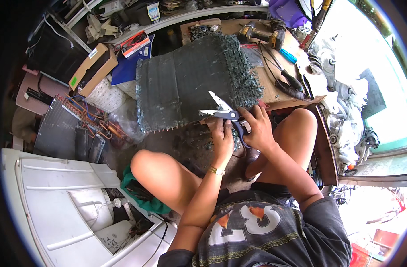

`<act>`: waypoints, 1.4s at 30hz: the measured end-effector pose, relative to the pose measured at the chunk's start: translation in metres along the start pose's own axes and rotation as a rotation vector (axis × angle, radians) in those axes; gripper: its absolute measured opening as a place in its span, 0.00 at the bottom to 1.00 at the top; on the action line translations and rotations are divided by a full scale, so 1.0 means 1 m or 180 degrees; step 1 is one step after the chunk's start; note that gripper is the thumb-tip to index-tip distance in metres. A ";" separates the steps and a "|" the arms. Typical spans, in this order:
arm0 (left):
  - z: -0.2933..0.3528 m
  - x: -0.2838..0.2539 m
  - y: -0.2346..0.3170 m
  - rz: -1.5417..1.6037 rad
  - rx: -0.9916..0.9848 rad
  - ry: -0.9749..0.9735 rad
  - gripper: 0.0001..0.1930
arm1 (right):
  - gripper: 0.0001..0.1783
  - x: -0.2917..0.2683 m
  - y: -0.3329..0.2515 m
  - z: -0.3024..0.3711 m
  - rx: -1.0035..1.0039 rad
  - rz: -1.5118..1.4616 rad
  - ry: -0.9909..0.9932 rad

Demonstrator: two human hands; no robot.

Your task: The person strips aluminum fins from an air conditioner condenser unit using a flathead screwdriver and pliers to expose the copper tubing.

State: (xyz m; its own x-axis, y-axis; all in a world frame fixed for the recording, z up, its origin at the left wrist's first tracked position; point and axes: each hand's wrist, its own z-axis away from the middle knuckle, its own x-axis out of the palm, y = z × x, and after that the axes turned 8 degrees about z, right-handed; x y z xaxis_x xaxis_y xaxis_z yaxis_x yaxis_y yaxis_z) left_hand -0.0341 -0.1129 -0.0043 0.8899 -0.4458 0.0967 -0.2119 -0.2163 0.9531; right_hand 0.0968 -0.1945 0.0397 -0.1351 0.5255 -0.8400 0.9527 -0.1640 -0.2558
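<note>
A pair of shears [230, 115] with silver blades and dark blue handles is in front of me, its blades spread apart and pointing left. My right hand [259, 128] is closed around the handles. My left hand [222, 140], with a gold watch on its wrist, is closed at the shears near the pivot; its fingers are partly hidden. Just beyond the blades, a dark, flat finned panel [190, 80] leans on the low wooden table. Its right edge is ragged and shredded, and the blades overlap its lower edge in view.
The wooden table [274, 84] carries a power drill [275, 38], a blue screwdriver [288, 55] and dark-handled tools [292, 81]. At left stand an open cardboard box [93, 69], copper tubing [85, 116] and a white appliance casing [56, 178]. White parts [346, 107] are heaped at right.
</note>
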 end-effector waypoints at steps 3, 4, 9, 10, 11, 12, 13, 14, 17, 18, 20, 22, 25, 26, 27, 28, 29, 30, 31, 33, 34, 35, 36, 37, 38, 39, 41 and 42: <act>0.002 0.000 -0.001 0.0078 -0.0102 -0.0029 0.14 | 0.46 0.000 0.000 0.001 0.0022 -0.0068 -0.0125; 0.001 -0.001 -0.002 0.0185 0.0008 0.0005 0.16 | 0.46 -0.003 0.000 -0.001 0.0013 -0.0150 -0.0262; -0.015 -0.017 -0.013 -0.0206 -0.0008 -0.0359 0.11 | 0.44 -0.041 0.017 -0.025 -0.0368 0.0207 -0.0582; -0.017 -0.023 -0.014 -0.0202 -0.0006 -0.0357 0.11 | 0.44 -0.050 0.022 -0.032 -0.0631 0.0279 -0.0578; -0.018 -0.028 -0.016 -0.0330 -0.0493 -0.0699 0.11 | 0.42 -0.060 0.028 -0.037 -0.0644 0.0205 -0.0681; -0.020 -0.032 -0.017 -0.0400 -0.0842 -0.0917 0.12 | 0.42 -0.067 0.033 -0.044 -0.0518 0.0310 -0.0898; -0.022 -0.032 -0.020 -0.0164 -0.0657 -0.1012 0.13 | 0.41 -0.073 0.038 -0.049 -0.0432 0.0274 -0.1299; -0.022 -0.033 -0.022 -0.0245 -0.0758 -0.1092 0.13 | 0.41 -0.078 0.044 -0.055 -0.0494 0.0128 -0.1518; -0.025 -0.038 -0.028 -0.0778 -0.0152 -0.1271 0.15 | 0.37 -0.083 0.058 -0.070 -0.0323 0.0088 -0.2255; -0.025 -0.039 -0.030 -0.0794 -0.0127 -0.1392 0.16 | 0.36 -0.081 0.060 -0.070 -0.0448 -0.0097 -0.2325; -0.023 -0.041 -0.031 -0.0051 -0.0912 -0.1278 0.14 | 0.35 -0.072 0.058 -0.063 -0.0414 -0.0251 -0.2495; -0.020 -0.039 -0.031 0.0342 -0.0882 -0.1228 0.12 | 0.36 -0.057 0.046 -0.040 -0.0160 -0.0599 -0.1478; -0.015 -0.034 -0.026 0.0739 -0.0882 -0.1030 0.12 | 0.45 -0.028 0.026 -0.008 -0.0116 0.0133 -0.0626; -0.014 -0.033 -0.023 0.0839 -0.0785 -0.0974 0.13 | 0.47 -0.021 0.023 -0.002 -0.0207 0.0291 -0.0277; -0.015 -0.032 -0.020 0.0779 -0.0881 -0.1030 0.13 | 0.47 -0.017 0.021 0.002 -0.0079 0.0354 -0.0381; -0.015 -0.032 -0.017 0.0522 -0.0677 -0.1051 0.13 | 0.47 -0.014 0.019 0.005 -0.0100 0.0474 -0.0265; -0.015 -0.033 -0.014 0.0245 -0.0491 -0.0972 0.14 | 0.47 -0.014 0.018 0.005 -0.0113 0.0590 -0.0150; -0.015 -0.034 -0.011 0.0252 -0.0487 -0.1090 0.14 | 0.47 -0.016 0.019 0.003 -0.0096 0.0583 -0.0151; -0.014 -0.036 -0.008 -0.0002 -0.0345 -0.0951 0.12 | 0.47 -0.021 0.020 0.000 -0.0157 0.0457 -0.0223; -0.017 -0.041 -0.005 -0.0245 -0.0197 -0.0801 0.13 | 0.43 -0.033 0.023 -0.007 -0.0191 0.0053 -0.0424; -0.020 -0.047 -0.005 -0.0667 -0.0301 -0.0982 0.13 | 0.43 -0.039 0.026 -0.010 -0.0067 0.0152 -0.0549; -0.022 -0.050 -0.004 -0.1062 -0.0366 -0.1011 0.14 | 0.44 -0.045 0.031 -0.015 0.0050 -0.0137 -0.1041; -0.024 -0.052 -0.004 -0.1081 -0.0408 -0.1162 0.14 | 0.44 -0.051 0.037 -0.020 0.0007 -0.0504 -0.1387; -0.025 -0.054 -0.005 -0.1063 -0.0324 -0.1198 0.14 | 0.39 -0.052 0.042 -0.025 -0.0335 -0.0640 -0.1144; -0.025 -0.056 -0.005 -0.1062 -0.0236 -0.1184 0.15 | 0.36 -0.055 0.050 -0.033 -0.0427 -0.1216 -0.1543; -0.025 -0.058 -0.004 -0.1050 -0.0238 -0.1237 0.15 | 0.35 -0.059 0.059 -0.035 0.0262 -0.1893 -0.2382; -0.022 -0.061 -0.005 -0.1305 0.0408 -0.1194 0.14 | 0.35 -0.064 0.072 -0.041 0.1106 -0.2449 -0.3300; -0.021 -0.061 -0.005 -0.1370 0.0292 -0.1330 0.14 | 0.34 -0.064 0.075 -0.042 0.1124 -0.2660 -0.3499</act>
State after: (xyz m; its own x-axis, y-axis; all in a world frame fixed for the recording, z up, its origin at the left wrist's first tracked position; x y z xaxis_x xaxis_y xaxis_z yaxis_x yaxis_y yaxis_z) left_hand -0.0792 -0.0664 -0.0091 0.6733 -0.6010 -0.4306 0.0814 -0.5186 0.8511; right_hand 0.1887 -0.2056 0.0946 -0.9089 -0.3076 -0.2815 0.3945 -0.4157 -0.8195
